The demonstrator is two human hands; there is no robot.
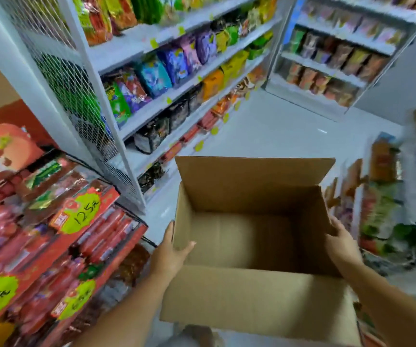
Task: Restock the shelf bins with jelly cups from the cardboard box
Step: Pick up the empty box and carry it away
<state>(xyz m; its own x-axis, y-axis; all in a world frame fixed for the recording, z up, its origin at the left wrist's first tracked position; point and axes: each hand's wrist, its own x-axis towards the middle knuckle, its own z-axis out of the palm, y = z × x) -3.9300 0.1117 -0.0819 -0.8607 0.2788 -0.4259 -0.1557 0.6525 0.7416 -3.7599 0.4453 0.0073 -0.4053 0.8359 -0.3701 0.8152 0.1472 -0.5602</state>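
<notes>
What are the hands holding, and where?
The open cardboard box: left hand grips its left wall's rim, right hand grips its right wall's rim.

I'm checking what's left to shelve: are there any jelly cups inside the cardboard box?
No, the open cardboard box shows only its bare brown floor and walls inside.

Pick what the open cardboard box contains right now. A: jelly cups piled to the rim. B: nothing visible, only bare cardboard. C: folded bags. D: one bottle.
B: the cardboard box shows only its bare inner floor, with the left hand and right hand gripping its side walls.
</notes>
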